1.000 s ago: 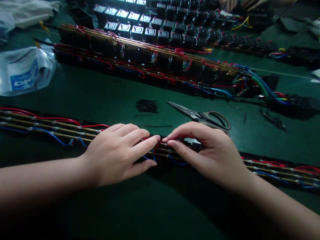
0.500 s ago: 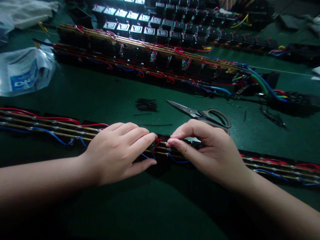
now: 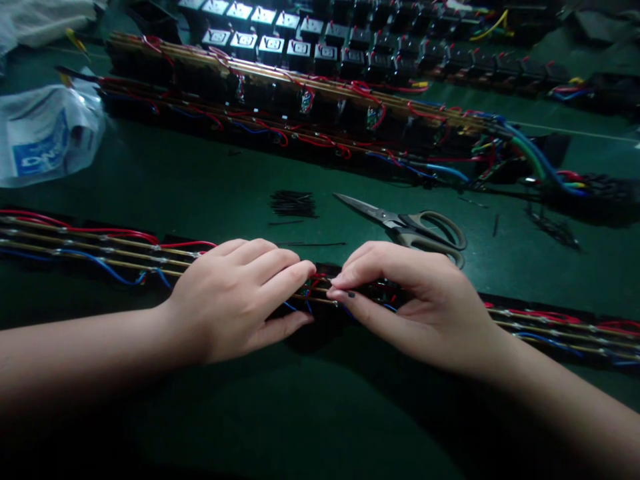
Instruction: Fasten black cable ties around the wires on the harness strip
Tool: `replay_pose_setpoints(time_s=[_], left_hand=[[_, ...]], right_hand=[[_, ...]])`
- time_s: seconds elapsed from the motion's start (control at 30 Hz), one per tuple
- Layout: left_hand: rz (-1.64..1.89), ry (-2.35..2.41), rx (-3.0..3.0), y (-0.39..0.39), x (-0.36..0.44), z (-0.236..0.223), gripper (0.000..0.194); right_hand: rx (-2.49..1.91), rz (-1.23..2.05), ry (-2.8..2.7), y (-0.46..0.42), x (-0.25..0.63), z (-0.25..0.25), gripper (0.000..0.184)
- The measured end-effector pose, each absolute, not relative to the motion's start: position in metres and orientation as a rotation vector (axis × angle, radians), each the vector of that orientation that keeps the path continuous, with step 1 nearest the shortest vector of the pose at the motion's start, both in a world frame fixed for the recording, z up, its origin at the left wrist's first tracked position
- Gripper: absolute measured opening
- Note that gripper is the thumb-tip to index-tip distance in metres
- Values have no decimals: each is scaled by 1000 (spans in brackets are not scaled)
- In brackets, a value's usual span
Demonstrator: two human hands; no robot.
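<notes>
a green table [image 3: 200,407] carries everything; a long wired assembly [image 3: 280,107] lies across its far half; nearer, a long wired strip [image 3: 120,251] with brass-coloured rods runs side to side under both hands; if this strip were not kept steady it could slide, i judge, and a hard tug from the fingertips could strain a red wire [image 3: 130,233] or blue wire [image 3: 100,265] at its joint; the left hand [image 3: 245,293] lies over the strip, fingers stretched and thumb standing well apart, touching it without a clear grasp; the right hand [image 3: 415,287] is bent, thumb and forefinger nearly meeting at the rods, though i cannot tell whether anything thin sits between them; scissors [image 3: 390,219] lie just beyond its knuckles, where a stray knock might shift them; a pile of thin black pieces [image 3: 293,203] sits near their tips
</notes>
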State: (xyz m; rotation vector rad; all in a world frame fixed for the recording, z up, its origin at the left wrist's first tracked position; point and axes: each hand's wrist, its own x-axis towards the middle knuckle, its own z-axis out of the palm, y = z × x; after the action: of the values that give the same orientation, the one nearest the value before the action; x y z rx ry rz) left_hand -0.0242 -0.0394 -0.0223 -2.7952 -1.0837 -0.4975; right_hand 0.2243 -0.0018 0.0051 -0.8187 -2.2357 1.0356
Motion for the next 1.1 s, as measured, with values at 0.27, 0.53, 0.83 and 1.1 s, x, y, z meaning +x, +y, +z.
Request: replay_pose_setpoints(time_s=[0.27,0.53,0.83,1.1], left_hand=[[-502,-1160,-2804,-41,-24,-23,35],[-500,-1162,-2801,-42,-24,-23,35],[-490,-1121,-2805,-41,-24,-21,34],[-496,-1126,-2795,-40,-24,-22,34]], right_hand=[[-780,1077,-2166,-6,224,7,12],[-735,1104,-2183,-6,225,9,13],[-689,1126,-2222,-5,226,10,16],[-638,1152,-2230,-5,227,10,16]])
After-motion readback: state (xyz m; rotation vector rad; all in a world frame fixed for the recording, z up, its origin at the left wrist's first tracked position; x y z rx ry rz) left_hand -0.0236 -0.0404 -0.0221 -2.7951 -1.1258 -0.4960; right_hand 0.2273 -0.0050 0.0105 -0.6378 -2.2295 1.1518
